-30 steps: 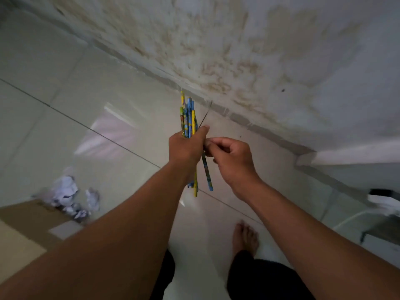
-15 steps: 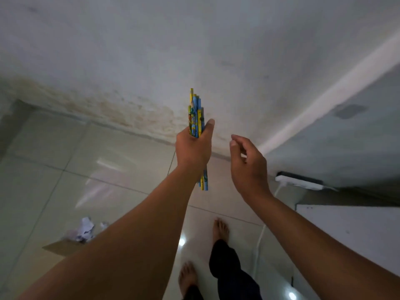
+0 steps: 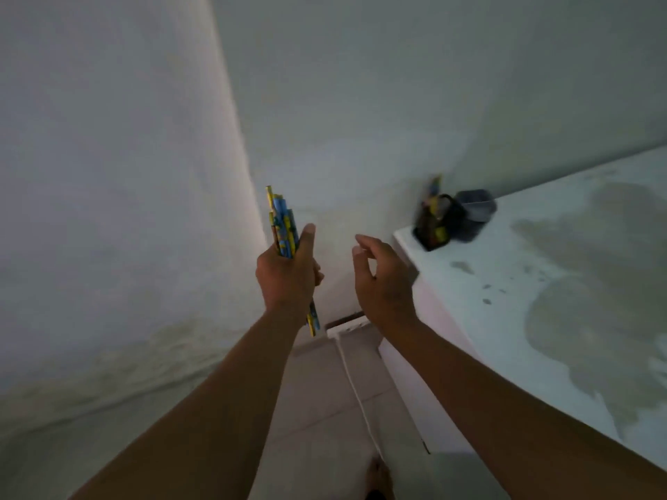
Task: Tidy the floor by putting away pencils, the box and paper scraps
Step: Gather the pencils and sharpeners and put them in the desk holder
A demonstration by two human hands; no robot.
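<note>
My left hand point(image 3: 288, 276) grips a bundle of several blue and yellow pencils point(image 3: 282, 225), held upright in front of a wall corner. Their lower ends stick out below the fist. My right hand point(image 3: 379, 279) floats just right of it, fingers apart and curled, holding nothing. On the near corner of a white table point(image 3: 523, 319) to the right stands a dark pencil holder point(image 3: 438, 221) with a few items in it, blurred. The box and paper scraps are out of sight.
A dark grey cup point(image 3: 474, 211) sits beside the holder against the wall. Below, a white power strip point(image 3: 348, 328) lies at the wall's foot with its cable point(image 3: 357, 391) running across the tiled floor. My bare foot point(image 3: 379, 478) shows at the bottom.
The view has swung up and right, from the floor with paper scraps to the table corner. My right hand let go of the pencils and opened; the left keeps the bundle.
</note>
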